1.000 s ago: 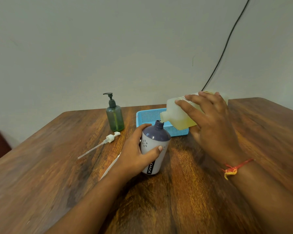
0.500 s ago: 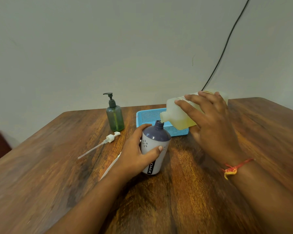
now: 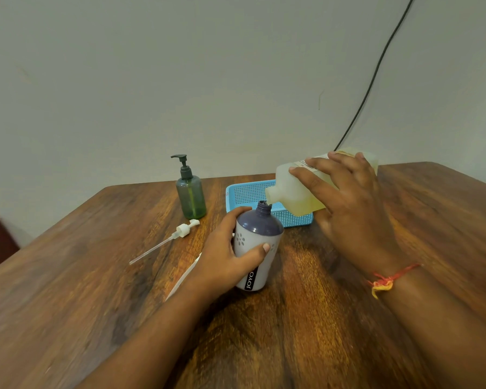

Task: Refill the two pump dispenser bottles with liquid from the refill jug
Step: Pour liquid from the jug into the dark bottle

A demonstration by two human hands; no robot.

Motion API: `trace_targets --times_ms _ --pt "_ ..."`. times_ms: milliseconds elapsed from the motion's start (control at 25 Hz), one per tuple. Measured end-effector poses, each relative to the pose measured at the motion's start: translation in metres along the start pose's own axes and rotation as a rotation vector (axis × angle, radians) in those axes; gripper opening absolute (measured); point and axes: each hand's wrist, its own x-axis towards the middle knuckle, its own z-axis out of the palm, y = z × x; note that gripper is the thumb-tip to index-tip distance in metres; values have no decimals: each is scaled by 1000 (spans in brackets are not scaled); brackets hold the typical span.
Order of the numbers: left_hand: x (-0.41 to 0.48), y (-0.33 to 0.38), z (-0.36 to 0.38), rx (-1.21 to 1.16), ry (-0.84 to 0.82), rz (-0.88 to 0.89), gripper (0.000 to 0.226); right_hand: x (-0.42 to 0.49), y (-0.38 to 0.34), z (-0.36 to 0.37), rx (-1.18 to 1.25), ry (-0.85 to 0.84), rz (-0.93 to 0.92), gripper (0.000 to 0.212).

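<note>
A white bottle with a dark purple top (image 3: 257,248) stands upright mid-table, its neck uncapped. My left hand (image 3: 225,259) wraps around its left side. My right hand (image 3: 345,197) grips the translucent refill jug (image 3: 295,192), which holds yellow liquid and is tipped to the left, its spout right over the purple bottle's neck. A green pump bottle (image 3: 190,192) stands behind on the left with its pump on. A loose white pump with a long tube (image 3: 166,241) lies on the table in front of it.
A blue mesh tray (image 3: 244,192) sits behind the purple bottle, partly hidden by the jug. A thin white strip (image 3: 184,276) lies by my left wrist. A black cable (image 3: 376,74) runs down the wall. The wooden table (image 3: 306,318) stretches toward me.
</note>
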Motion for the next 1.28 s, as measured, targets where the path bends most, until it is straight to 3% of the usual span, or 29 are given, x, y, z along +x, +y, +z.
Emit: trace_targets --times_ms 880,1040,1280 --pt "0 -2 1 -14 -3 8 69 1 1 -1 2 -12 -12 78" --pt "-1 -1 1 -18 8 6 73 -1 0 -1 12 -48 32 81" --pt "-1 2 3 4 36 -8 56 -7 2 0 148 -196 131 79"
